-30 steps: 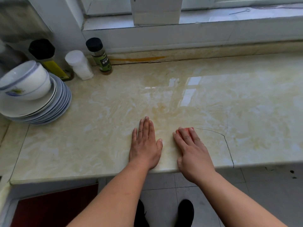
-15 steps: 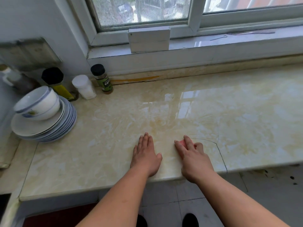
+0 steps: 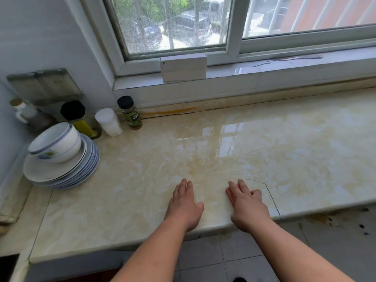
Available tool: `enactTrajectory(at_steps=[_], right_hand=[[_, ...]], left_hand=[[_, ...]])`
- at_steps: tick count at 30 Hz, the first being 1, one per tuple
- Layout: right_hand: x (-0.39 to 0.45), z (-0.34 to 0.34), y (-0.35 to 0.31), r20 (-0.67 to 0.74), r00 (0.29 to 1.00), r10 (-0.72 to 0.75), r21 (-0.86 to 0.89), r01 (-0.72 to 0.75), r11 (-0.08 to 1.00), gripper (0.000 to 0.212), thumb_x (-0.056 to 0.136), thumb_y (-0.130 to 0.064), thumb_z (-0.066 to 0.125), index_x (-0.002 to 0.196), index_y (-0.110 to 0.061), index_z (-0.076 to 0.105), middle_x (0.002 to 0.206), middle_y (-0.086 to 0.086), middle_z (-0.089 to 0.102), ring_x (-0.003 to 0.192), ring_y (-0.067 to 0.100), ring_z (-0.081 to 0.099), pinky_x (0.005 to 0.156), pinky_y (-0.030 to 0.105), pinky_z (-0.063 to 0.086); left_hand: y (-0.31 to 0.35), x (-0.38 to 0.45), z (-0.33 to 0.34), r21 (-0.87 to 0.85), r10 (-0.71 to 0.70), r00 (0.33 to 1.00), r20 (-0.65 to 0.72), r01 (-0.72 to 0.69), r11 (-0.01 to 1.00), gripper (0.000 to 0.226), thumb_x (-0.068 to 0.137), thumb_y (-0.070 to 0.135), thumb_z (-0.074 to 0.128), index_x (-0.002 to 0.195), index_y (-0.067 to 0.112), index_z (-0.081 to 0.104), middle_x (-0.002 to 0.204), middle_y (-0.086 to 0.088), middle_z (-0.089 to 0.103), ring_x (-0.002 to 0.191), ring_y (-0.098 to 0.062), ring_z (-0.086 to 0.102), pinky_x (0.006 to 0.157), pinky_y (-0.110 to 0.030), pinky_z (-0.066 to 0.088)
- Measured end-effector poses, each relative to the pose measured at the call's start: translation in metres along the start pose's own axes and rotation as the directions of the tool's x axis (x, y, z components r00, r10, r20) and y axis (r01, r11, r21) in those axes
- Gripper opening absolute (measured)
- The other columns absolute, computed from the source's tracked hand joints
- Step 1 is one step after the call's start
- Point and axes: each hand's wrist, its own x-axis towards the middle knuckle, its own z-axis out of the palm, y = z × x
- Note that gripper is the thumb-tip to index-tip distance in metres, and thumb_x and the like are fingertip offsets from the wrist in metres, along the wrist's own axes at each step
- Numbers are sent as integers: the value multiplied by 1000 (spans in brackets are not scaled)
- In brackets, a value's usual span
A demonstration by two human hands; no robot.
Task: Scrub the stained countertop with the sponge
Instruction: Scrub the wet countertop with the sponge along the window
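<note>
The beige marble countertop [image 3: 244, 143] is glossy and wet, with yellowish stains across its middle and right. My right hand [image 3: 247, 204] presses down near the front edge on a thin pink sponge [image 3: 231, 192], of which only a sliver shows beside my fingers. My left hand [image 3: 186, 202] lies flat on the counter just to the left, fingers together, holding nothing. A thin dark crack [image 3: 271, 197] curves through the stone right of my right hand.
A stack of plates [image 3: 61, 174] with two white bowls [image 3: 56, 143] stands at the left. Behind it are a yellow bottle [image 3: 80, 119], a white jar [image 3: 108, 123] and a green spice jar [image 3: 130, 112]. A white box [image 3: 183, 67] sits on the window sill.
My view has tilted up, showing the window. My right hand has slid slightly toward the front edge with the sponge under it; the left hand stays flat.
</note>
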Motion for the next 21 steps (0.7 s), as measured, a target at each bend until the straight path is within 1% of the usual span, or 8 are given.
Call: enactTrajectory(at_steps=[4,7,10,12,13,15,17,21], right_hand=[[3,-5,1,34,995,92,141,-96,985,88,83,-12,35,157,-45,3,167,-16,-2,141,29,17,98,37,46],[7,-15,3,40,986,161,283,-166,945,80,88,-17,37,159,-40,9,168,-9,8,146,35,16,109,40,34],[9,-31,7,50,981,187,426,-190,885,75,86,-18,45,157,-28,23,162,-5,25,145,34,32,112,41,31],[5,-46,13,71,968,240,616,-232,753,84,79,-19,49,158,-33,23,159,-2,35,124,33,55,98,41,48],[0,-56,16,83,962,261,720,-239,651,86,79,-14,50,158,-34,23,155,-1,40,104,30,64,82,39,55],[-6,-73,22,102,955,279,874,-220,434,85,82,0,45,158,-32,24,136,-5,54,71,28,59,54,31,45],[-12,-90,36,62,956,288,927,-162,338,82,82,5,41,156,-29,31,113,-7,58,75,29,55,59,35,41],[-33,-131,63,12,956,292,965,-87,248,70,80,4,40,137,-34,54,99,0,56,91,29,57,80,46,49]], left_hand=[[3,-3,-3,-18,7,1000,1,-7,1000,84,106,45,47,168,19,-3,175,3,-16,162,-21,-8,131,-41,7],[7,-5,-8,-28,19,1000,1,-19,999,83,106,44,47,168,19,-3,175,4,-16,161,-20,-8,131,-41,7],[14,-6,-13,-36,39,999,-6,-40,999,82,106,43,47,168,20,-2,175,5,-15,161,-20,-7,130,-40,10],[23,-5,-18,-46,60,998,-17,-60,997,81,106,42,48,168,19,0,175,4,-13,161,-20,-5,130,-39,12],[30,-4,-20,-54,75,997,-24,-76,996,81,106,41,48,168,19,1,175,4,-12,161,-20,-4,129,-39,13],[47,-2,-26,-75,111,993,-36,-113,991,80,106,40,48,168,19,2,175,5,-10,161,-20,-1,127,-38,16],[71,-1,-29,-104,159,986,-47,-163,981,78,107,39,49,168,20,3,175,6,-9,161,-19,2,127,-38,17],[132,-2,-31,-179,257,961,-101,-272,946,77,106,37,51,168,20,8,175,5,-1,161,-19,9,128,-37,17]])
